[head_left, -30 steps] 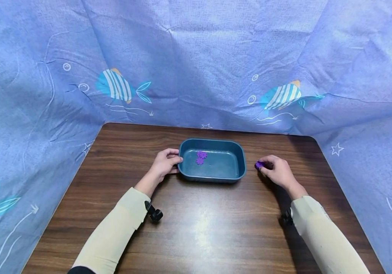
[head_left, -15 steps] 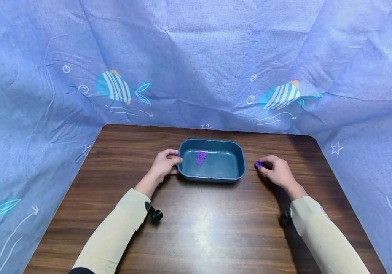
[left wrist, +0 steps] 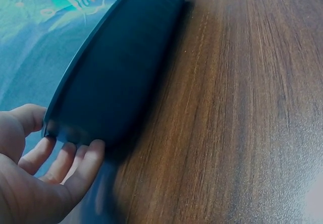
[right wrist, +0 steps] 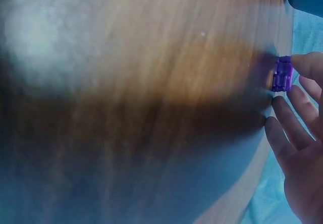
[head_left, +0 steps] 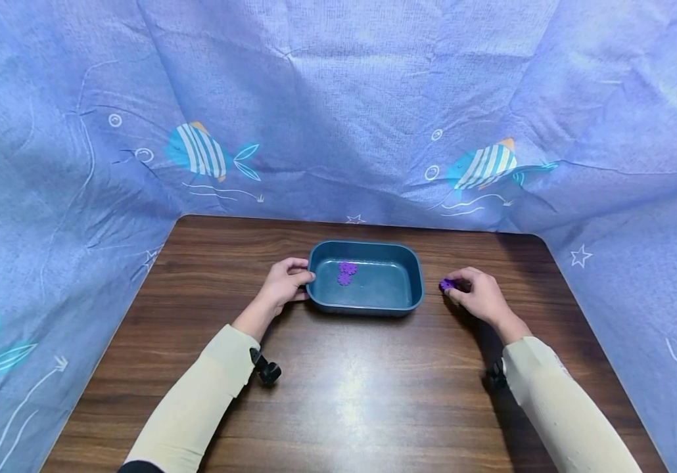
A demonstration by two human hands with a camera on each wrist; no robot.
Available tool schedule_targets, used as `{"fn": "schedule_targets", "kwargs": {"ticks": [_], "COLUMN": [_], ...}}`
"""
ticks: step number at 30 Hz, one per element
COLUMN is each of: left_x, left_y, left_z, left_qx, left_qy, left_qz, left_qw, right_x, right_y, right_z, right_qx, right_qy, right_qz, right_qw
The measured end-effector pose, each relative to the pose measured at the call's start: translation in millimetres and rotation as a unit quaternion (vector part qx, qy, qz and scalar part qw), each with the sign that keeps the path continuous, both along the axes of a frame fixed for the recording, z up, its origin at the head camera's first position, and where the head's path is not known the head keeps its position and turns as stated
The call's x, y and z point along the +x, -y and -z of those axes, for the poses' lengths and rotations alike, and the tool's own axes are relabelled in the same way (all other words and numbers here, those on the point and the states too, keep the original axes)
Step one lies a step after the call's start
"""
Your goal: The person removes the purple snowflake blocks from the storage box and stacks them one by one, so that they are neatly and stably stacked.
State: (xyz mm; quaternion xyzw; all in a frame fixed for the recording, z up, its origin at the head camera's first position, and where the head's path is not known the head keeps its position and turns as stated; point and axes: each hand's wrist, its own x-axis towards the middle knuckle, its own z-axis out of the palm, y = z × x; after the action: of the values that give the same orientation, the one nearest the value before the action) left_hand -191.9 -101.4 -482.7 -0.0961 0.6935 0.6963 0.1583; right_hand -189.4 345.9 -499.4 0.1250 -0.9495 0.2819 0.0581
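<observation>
A dark teal rectangular plastic bin [head_left: 368, 310] sits on the table in the head view. My left hand [head_left: 284, 284] grips its left end, the thumb over the rim and the other fingers against the outer wall, as the left wrist view also shows. Inside the bin, toward its left, lie a few flat purple gear-shaped discs [head_left: 345, 279]. To the right of the bin, my right hand [head_left: 479, 294] pinches a small stack of purple gear-shaped discs [right wrist: 282, 73] between thumb and fingers, low at the tabletop. Part of that stack is hidden by the fingers.
The brown wood-grain table [head_left: 338, 381] has a bright glare patch in front of the bin. A blue curtain [head_left: 338, 118] with fish prints hangs behind the table and along both sides. Black wrist-camera mounts [head_left: 266, 369] stick out at the sleeves.
</observation>
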Motion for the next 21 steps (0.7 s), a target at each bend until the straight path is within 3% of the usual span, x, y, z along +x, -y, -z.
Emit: {"fn": "schedule_targets", "kwargs": {"ticks": [10, 21], "left_x": [-0.1, -1.4], "left_y": [1, 0], "left_z": [0.2, -1.5], "left_qx": [0.004, -0.001], "left_qy": [-0.007, -0.007], "left_qz": [0.005, 0.003], "left_qw": [1.0000, 1.0000], "right_x": [-10.8, -31.0], "right_y": [6, 38], "right_z": [-16.0, -41.6], "right_qx": [-0.020, 0.015], "right_qy": [0.039, -0.008], "right_qz": [-0.012, -0.066], "right_qw": [0.999, 0.998]}}
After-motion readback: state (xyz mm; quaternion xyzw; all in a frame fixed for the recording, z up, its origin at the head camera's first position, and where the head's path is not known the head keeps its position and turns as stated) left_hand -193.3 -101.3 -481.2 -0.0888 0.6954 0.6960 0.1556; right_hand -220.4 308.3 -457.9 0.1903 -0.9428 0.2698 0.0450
